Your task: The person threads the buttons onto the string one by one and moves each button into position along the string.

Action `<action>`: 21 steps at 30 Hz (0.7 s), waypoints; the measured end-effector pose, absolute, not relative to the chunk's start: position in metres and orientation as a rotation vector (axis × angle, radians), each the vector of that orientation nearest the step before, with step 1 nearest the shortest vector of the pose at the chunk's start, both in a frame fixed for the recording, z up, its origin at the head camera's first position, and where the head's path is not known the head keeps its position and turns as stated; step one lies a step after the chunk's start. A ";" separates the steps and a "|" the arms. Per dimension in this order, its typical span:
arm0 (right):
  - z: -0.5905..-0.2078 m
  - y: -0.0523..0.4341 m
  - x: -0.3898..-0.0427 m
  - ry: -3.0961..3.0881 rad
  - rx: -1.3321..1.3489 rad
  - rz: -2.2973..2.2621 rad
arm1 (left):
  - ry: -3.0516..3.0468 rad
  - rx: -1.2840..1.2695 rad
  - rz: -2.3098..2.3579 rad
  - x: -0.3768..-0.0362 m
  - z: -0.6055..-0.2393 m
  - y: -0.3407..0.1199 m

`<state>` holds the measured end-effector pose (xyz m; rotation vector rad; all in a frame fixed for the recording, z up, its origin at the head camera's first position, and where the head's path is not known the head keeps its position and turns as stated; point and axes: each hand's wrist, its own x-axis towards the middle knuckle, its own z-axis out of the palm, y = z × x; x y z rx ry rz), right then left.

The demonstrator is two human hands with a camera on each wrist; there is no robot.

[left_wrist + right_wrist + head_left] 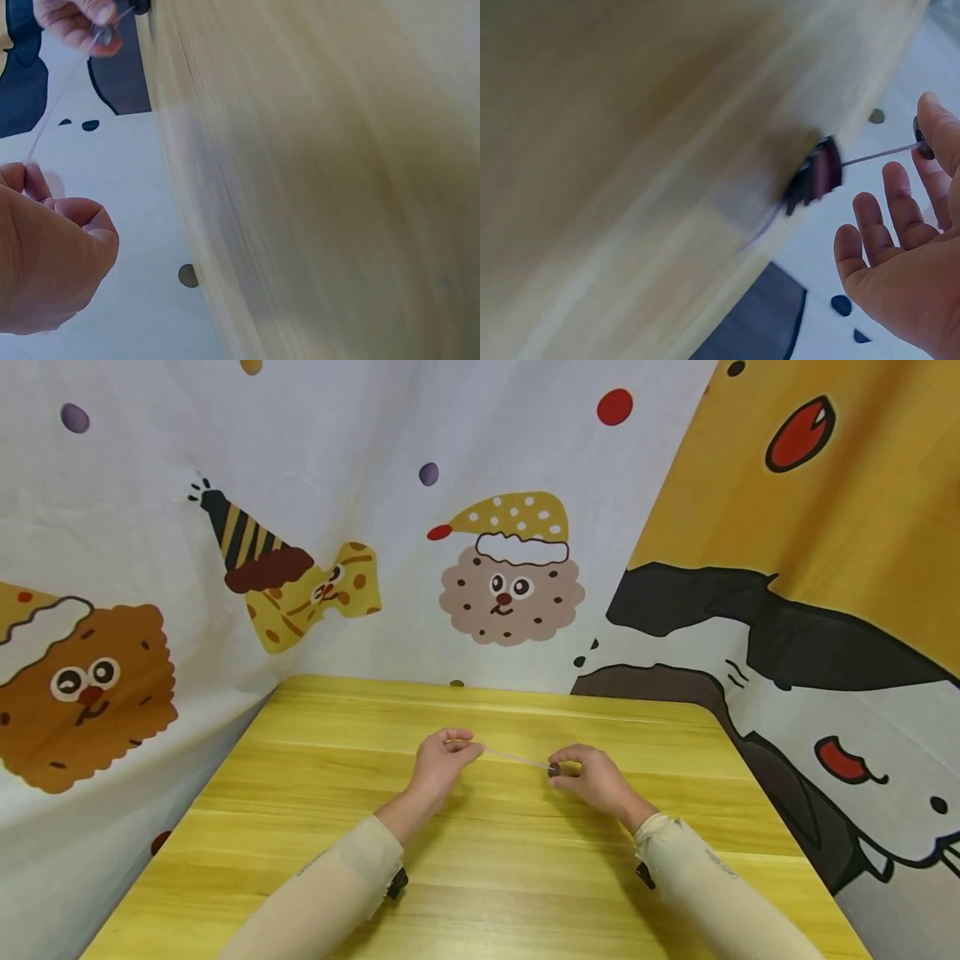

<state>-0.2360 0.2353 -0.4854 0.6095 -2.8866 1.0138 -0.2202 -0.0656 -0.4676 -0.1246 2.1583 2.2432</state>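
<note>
Above the yellow tabletop (495,860), the left hand (438,762) and right hand (596,777) stretch 1 thin cord (517,757) taut between them, its long axis running left to right. Each hand pinches an end; the right also pinches a small dark bead (553,769).

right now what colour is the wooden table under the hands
Yellow wooden table with light grain, clearest in the head view.

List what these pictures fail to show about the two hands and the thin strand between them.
- Strand: too thin in the head view to tell its material.
- Dark piece at the right hand: too small to identify; motion-blurred in the right wrist view.
- Left hand: its pinch is hidden behind its own fingers.
</note>
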 end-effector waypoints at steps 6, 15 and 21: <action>-0.492 0.253 -0.237 -2.954 0.638 0.934 | 2.188 -0.153 2.245 -0.220 -0.468 -0.072; -0.494 0.261 -0.238 -3.019 0.589 0.864 | 2.182 -0.154 2.252 -0.220 -0.468 -0.077; -0.496 0.260 -0.239 -3.039 0.581 0.852 | 2.182 -0.176 2.248 -0.222 -0.470 -0.077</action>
